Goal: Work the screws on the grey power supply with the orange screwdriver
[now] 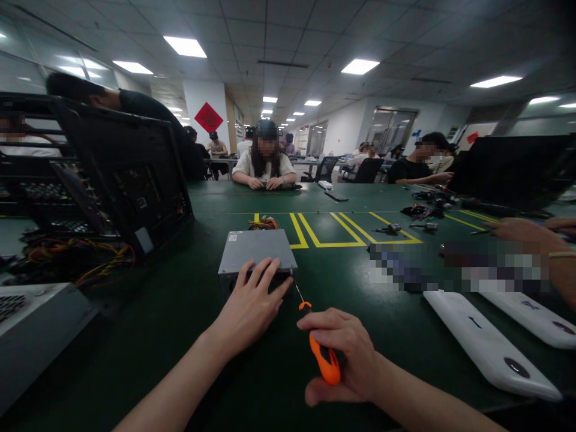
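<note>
right hand [348,351], screwdriver [330,374] aslant, tip forward-left

The power supply [252,245] looks like matt metal; the screwdriver handle [331,371] in front of it, smooth plastic.

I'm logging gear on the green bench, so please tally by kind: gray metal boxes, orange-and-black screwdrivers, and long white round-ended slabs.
Gray metal boxes: 2 (one touched by the left hand, one at the left edge)
Orange-and-black screwdriver: 1 (in the right hand)
Long white round-ended slabs: 2
Total: 5
</note>
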The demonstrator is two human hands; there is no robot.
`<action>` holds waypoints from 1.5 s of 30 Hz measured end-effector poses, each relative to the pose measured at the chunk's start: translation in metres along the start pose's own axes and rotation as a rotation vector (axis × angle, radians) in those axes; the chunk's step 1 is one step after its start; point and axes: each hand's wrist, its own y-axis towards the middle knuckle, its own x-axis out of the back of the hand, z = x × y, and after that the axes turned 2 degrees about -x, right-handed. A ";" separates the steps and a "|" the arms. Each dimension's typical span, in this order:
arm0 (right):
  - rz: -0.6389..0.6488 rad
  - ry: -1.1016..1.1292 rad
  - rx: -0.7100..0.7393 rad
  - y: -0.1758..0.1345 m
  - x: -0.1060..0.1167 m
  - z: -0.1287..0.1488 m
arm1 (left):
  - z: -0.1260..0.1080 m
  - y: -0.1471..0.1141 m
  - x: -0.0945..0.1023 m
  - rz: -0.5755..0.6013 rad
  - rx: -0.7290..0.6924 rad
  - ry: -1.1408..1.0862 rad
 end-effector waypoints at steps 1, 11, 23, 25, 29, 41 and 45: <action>0.002 0.006 0.000 -0.001 -0.001 0.000 | 0.000 0.000 0.000 -0.002 0.000 -0.002; 0.056 -0.070 0.063 0.002 0.001 0.005 | 0.000 0.000 -0.001 -0.005 0.000 -0.004; 0.065 -0.094 0.091 0.004 0.001 0.005 | 0.000 0.001 -0.002 0.001 0.001 0.004; 0.014 -0.083 0.068 0.004 0.000 0.005 | -0.001 0.001 -0.002 0.000 0.001 0.008; -0.026 -0.026 0.040 0.002 -0.002 0.004 | 0.000 0.000 -0.002 -0.006 -0.001 0.008; -0.051 -0.042 0.200 0.003 -0.006 0.004 | 0.003 0.000 -0.001 -0.070 0.045 -0.206; -0.030 -0.047 0.232 0.004 -0.009 0.005 | 0.012 0.001 -0.006 -0.183 0.151 -0.241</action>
